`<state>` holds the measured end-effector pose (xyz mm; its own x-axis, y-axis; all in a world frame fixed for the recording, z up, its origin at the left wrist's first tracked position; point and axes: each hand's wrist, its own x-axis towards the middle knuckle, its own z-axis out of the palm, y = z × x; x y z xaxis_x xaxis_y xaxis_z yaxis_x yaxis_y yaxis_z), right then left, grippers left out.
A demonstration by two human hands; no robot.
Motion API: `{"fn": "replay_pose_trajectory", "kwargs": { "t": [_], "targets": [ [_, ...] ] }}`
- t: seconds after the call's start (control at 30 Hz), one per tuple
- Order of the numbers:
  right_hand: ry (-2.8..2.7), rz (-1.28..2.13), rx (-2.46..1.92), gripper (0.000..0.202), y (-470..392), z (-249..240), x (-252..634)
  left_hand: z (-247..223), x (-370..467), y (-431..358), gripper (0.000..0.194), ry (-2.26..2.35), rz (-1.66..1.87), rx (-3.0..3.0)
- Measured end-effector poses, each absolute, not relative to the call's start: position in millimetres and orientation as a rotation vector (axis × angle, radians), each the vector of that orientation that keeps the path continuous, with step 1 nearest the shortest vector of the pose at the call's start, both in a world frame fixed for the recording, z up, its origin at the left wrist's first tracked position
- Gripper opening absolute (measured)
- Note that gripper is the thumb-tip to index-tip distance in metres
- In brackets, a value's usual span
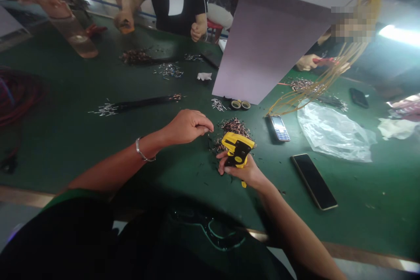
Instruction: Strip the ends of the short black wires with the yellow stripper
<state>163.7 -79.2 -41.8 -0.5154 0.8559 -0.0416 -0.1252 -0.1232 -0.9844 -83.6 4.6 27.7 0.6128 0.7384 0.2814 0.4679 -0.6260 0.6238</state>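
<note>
My right hand [244, 169] is wrapped around a yellow and black wire stripper [239, 146], its head pointing up and away from me. Just beyond the tool lies a pile of short copper-tipped wire pieces [235, 127], partly hidden by it. To the left, my left hand [188, 126] hovers with thumb and forefinger pinched together, apart from the stripper. Whatever sits in that pinch, if anything, is too small to make out. Farther left, a bundle of black wires [144, 103] with pale ends at one side and copper ends at the other rests on the green table [183, 179].
A keypad phone [280, 128], a smartphone [314, 181] and a clear plastic bag [337, 131] lie at right. Yellow wires [328, 83] hang beside an upright panel [265, 43]. Two tape rolls [240, 104] sit below it. Co-workers' hands [198, 28] are across the table.
</note>
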Motion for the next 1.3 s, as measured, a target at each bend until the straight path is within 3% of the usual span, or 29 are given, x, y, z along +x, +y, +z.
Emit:
{"fn": "replay_pose_trajectory", "kwargs": {
  "t": [1.3],
  "targets": [
    [-1.267,1.618,-1.075,0.029,-78,-56,148,23,-82,8,0.025,1.061,0.750,2.438]
  ]
}}
